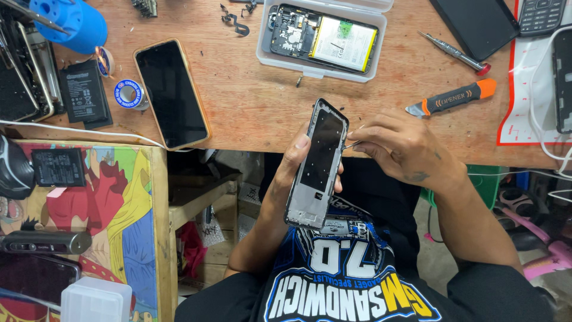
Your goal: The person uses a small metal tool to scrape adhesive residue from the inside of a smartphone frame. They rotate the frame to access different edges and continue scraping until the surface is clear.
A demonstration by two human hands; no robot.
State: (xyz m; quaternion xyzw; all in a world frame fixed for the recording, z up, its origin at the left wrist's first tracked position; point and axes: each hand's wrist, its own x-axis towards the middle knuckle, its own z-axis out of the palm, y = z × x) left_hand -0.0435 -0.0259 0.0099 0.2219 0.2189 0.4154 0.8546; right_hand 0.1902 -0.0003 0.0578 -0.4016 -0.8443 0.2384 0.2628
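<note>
The left hand (296, 164) holds a phone frame (317, 164) from behind, fingers wrapped around its left edge and the thumb lying along that side. The frame sits above the lap, just off the near edge of the wooden table (256, 107). Its long axis runs from near-left to far-right, tilted slightly off upright, with the dark inner panel facing the camera.

The right hand (400, 149) is to the right of the frame, fingers pinched narrowly on thin tweezers (353, 143). The tips point left and meet the frame's right edge in its upper half; whether they grip anything there is too small to tell. The right hand is the nearer one to that contact point; the left only supports the frame.

On the table, far of the hands, a clear plastic tray (322, 70) holds an opened phone with its battery (344, 43) showing. To the right lie an orange-and-grey prying tool (456, 98) and a small screwdriver (454, 52). To the left, a phone (171, 92) with a dark screen lies face up, beside a roll of tape (127, 94) and a loose black battery (83, 92). A blue holder (71, 22) stands at the far-left corner.
</note>
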